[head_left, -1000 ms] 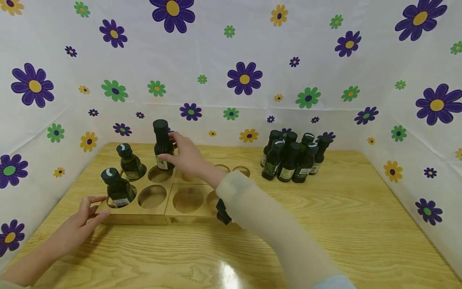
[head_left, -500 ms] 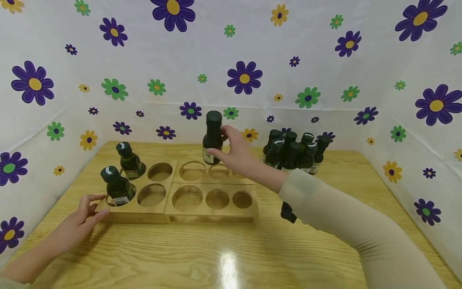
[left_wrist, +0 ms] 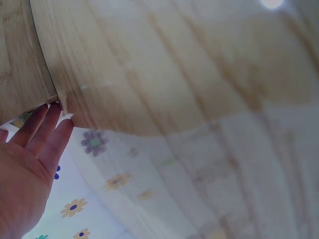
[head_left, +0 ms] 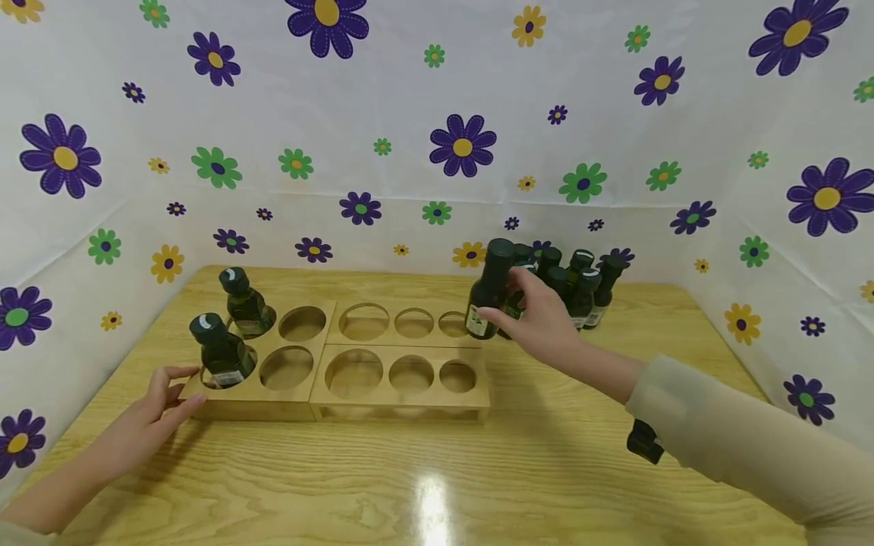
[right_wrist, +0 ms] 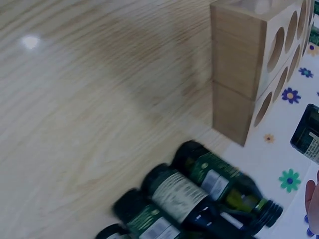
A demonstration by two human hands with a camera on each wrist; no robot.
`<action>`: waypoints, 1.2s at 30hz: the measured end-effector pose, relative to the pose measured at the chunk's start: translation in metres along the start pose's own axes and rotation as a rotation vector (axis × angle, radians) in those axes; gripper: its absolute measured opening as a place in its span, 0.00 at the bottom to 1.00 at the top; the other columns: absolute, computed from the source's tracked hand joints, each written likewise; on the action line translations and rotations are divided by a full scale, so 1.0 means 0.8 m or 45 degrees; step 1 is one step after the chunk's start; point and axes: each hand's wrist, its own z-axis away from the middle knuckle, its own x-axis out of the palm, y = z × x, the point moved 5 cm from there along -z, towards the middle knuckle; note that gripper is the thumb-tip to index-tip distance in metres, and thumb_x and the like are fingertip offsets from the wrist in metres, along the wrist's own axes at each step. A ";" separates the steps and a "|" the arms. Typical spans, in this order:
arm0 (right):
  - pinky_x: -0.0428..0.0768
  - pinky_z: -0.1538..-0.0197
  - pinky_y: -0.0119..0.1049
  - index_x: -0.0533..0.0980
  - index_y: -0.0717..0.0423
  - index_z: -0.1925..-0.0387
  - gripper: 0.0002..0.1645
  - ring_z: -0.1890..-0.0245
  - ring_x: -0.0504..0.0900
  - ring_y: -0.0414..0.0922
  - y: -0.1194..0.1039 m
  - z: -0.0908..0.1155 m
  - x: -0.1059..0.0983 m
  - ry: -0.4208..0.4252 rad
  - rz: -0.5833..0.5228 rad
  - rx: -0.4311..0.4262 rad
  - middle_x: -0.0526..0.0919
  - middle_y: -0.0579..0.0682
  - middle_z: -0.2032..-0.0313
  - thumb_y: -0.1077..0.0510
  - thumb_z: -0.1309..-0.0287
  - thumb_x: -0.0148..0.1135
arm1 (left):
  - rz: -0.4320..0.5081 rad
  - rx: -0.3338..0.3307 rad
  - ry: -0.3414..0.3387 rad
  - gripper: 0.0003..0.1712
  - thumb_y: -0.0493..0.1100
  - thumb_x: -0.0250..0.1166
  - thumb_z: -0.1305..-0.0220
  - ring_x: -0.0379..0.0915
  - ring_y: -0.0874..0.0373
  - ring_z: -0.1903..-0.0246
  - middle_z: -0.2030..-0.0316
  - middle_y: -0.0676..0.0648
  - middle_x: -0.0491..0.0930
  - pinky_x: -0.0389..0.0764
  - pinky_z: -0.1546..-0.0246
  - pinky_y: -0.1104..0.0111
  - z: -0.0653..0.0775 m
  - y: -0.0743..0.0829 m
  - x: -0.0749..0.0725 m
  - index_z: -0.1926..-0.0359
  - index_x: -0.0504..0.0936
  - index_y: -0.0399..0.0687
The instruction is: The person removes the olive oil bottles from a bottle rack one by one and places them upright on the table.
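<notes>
In the head view my right hand (head_left: 542,315) grips a dark, long-necked bottle (head_left: 488,292) with a pale label, upright at the right end of the wooden rack (head_left: 317,409). Behind it, the bottle overlaps a group of dark green bottles (head_left: 582,299). My left hand (head_left: 153,417) holds the rack's front left corner between thumb and fingers; the left wrist view shows its fingertips (left_wrist: 65,124) at that corner. Two squat dark bottles with black caps, one in front (head_left: 225,356) and one behind (head_left: 247,307), sit in the rack's left holes.
The rack's right part has round holes in two rows, and its end wall (right_wrist: 232,74) shows in the right wrist view. Several bottles (right_wrist: 179,196) stand close together near the right hand. White flowered cloth (head_left: 382,91) encloses the wooden table (head_left: 328,485) at the back and sides.
My right hand has carried the long-necked bottle rightward, from above the rear hole of the left section to the rack's right end. My left hand has kept its place at the corner.
</notes>
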 end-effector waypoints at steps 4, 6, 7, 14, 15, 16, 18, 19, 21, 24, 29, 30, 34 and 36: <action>0.74 0.59 0.47 0.70 0.64 0.53 0.26 0.63 0.76 0.51 0.021 0.015 -0.022 0.066 0.010 -0.004 0.78 0.57 0.62 0.55 0.45 0.73 | 0.010 0.001 0.004 0.28 0.49 0.49 0.23 0.63 0.28 0.42 0.35 0.28 0.59 0.74 0.57 0.55 0.000 0.000 0.001 0.37 0.49 0.36; 0.74 0.58 0.49 0.70 0.65 0.54 0.24 0.63 0.76 0.52 0.030 0.022 -0.032 0.097 0.009 -0.004 0.77 0.57 0.63 0.58 0.46 0.73 | 0.003 0.013 0.020 0.27 0.48 0.49 0.23 0.64 0.29 0.43 0.35 0.29 0.60 0.74 0.58 0.64 0.002 -0.002 0.000 0.38 0.50 0.36; 0.74 0.58 0.50 0.70 0.66 0.54 0.24 0.63 0.76 0.52 0.035 0.026 -0.036 0.112 0.012 0.002 0.77 0.58 0.64 0.59 0.46 0.72 | -0.004 0.015 0.026 0.27 0.48 0.50 0.23 0.65 0.30 0.43 0.36 0.29 0.61 0.73 0.58 0.68 0.003 -0.003 0.000 0.38 0.50 0.36; 0.74 0.58 0.44 0.69 0.69 0.54 0.25 0.62 0.76 0.56 0.072 0.057 -0.064 0.190 0.044 0.069 0.76 0.61 0.62 0.60 0.45 0.71 | -0.024 0.004 0.029 0.25 0.49 0.50 0.24 0.70 0.43 0.45 0.36 0.32 0.62 0.74 0.61 0.70 0.010 -0.008 0.005 0.39 0.52 0.39; 0.73 0.58 0.40 0.69 0.69 0.54 0.24 0.62 0.76 0.55 0.077 0.061 -0.068 0.210 0.044 0.063 0.76 0.61 0.62 0.61 0.46 0.72 | -0.025 0.001 0.021 0.25 0.49 0.50 0.24 0.70 0.40 0.45 0.36 0.32 0.61 0.75 0.61 0.69 0.010 -0.008 0.005 0.39 0.51 0.39; 0.72 0.59 0.36 0.69 0.69 0.54 0.24 0.62 0.75 0.53 0.083 0.066 -0.073 0.231 0.050 0.058 0.77 0.60 0.62 0.62 0.46 0.72 | -0.022 0.001 0.017 0.26 0.49 0.50 0.24 0.69 0.39 0.44 0.36 0.32 0.61 0.75 0.61 0.68 0.010 -0.008 0.006 0.39 0.51 0.39; 0.70 0.59 0.30 0.70 0.69 0.54 0.24 0.61 0.74 0.50 0.095 0.074 -0.081 0.271 0.057 0.055 0.77 0.60 0.63 0.62 0.47 0.72 | -0.031 -0.009 0.017 0.26 0.50 0.49 0.23 0.70 0.39 0.44 0.36 0.32 0.61 0.75 0.62 0.68 0.009 -0.008 0.006 0.39 0.51 0.39; 0.69 0.59 0.28 0.70 0.69 0.54 0.24 0.61 0.73 0.48 0.101 0.078 -0.086 0.289 0.062 0.058 0.77 0.60 0.63 0.62 0.47 0.72 | -0.028 -0.009 0.014 0.26 0.50 0.49 0.23 0.69 0.37 0.44 0.36 0.32 0.61 0.75 0.62 0.67 0.009 -0.007 0.006 0.38 0.50 0.38; 0.67 0.60 0.24 0.70 0.69 0.54 0.23 0.61 0.72 0.45 0.114 0.085 -0.093 0.318 0.076 0.077 0.77 0.59 0.63 0.61 0.46 0.72 | -0.035 -0.013 0.014 0.27 0.50 0.49 0.23 0.68 0.36 0.44 0.36 0.31 0.61 0.75 0.62 0.67 0.008 -0.007 0.005 0.38 0.50 0.38; 0.67 0.61 0.20 0.70 0.68 0.54 0.23 0.62 0.72 0.43 0.132 0.095 -0.102 0.338 0.097 0.118 0.77 0.60 0.63 0.60 0.45 0.71 | -0.041 -0.019 0.016 0.27 0.50 0.49 0.23 0.67 0.34 0.44 0.35 0.31 0.61 0.74 0.62 0.69 0.006 -0.007 0.004 0.38 0.50 0.38; 0.66 0.63 0.20 0.69 0.68 0.51 0.25 0.61 0.74 0.53 0.157 0.105 -0.109 0.275 0.140 0.179 0.76 0.62 0.61 0.58 0.42 0.70 | 0.001 -0.025 -0.009 0.26 0.50 0.48 0.23 0.63 0.28 0.42 0.35 0.30 0.58 0.75 0.59 0.56 0.004 -0.007 0.004 0.40 0.49 0.37; 0.66 0.63 0.19 0.68 0.69 0.51 0.26 0.60 0.74 0.55 0.162 0.105 -0.109 0.255 0.146 0.194 0.76 0.62 0.60 0.57 0.42 0.69 | 0.008 -0.026 -0.014 0.26 0.50 0.48 0.23 0.62 0.28 0.41 0.35 0.29 0.58 0.75 0.59 0.53 0.004 -0.006 0.004 0.39 0.49 0.36; 0.69 0.65 0.21 0.66 0.71 0.47 0.30 0.56 0.75 0.62 0.183 0.104 -0.107 0.172 0.166 0.276 0.75 0.66 0.57 0.54 0.39 0.67 | 0.014 -0.024 -0.014 0.26 0.50 0.48 0.23 0.63 0.29 0.42 0.35 0.29 0.58 0.75 0.60 0.55 0.002 -0.003 0.004 0.39 0.49 0.37; 0.73 0.63 0.28 0.65 0.71 0.45 0.31 0.54 0.74 0.64 0.193 0.101 -0.104 0.134 0.163 0.314 0.74 0.67 0.54 0.52 0.37 0.65 | 0.014 -0.020 -0.010 0.26 0.50 0.48 0.23 0.64 0.30 0.42 0.35 0.29 0.59 0.75 0.63 0.61 0.001 -0.001 0.003 0.39 0.49 0.37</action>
